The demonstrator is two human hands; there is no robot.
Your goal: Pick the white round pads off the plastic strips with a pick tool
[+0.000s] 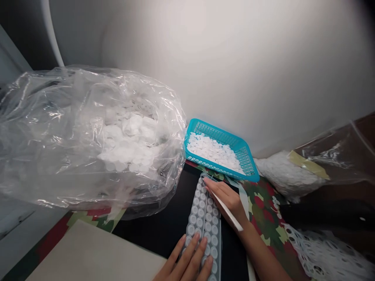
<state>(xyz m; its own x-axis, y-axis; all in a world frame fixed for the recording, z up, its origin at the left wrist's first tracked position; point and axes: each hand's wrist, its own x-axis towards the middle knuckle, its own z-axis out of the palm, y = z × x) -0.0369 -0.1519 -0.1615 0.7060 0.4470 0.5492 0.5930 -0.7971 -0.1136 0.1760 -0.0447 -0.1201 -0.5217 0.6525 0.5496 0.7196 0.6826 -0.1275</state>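
Note:
A long translucent plastic tray holds rows of small round white caps or cups. My left hand lies across its near end, palm down with fingers spread. At the far end is my right hand, its fingers closed around a slim white stick-like tool. The tool's back end points toward me, and its tip is hard to make out near the caps. Just beyond my right hand, a blue plastic basket contains many small white discs.
A large clear plastic bag of white round pieces fills the left side. Another bag of white pieces lies at right, with perforated white sheets below it. A pale board is at near left, and a grey wall stands behind.

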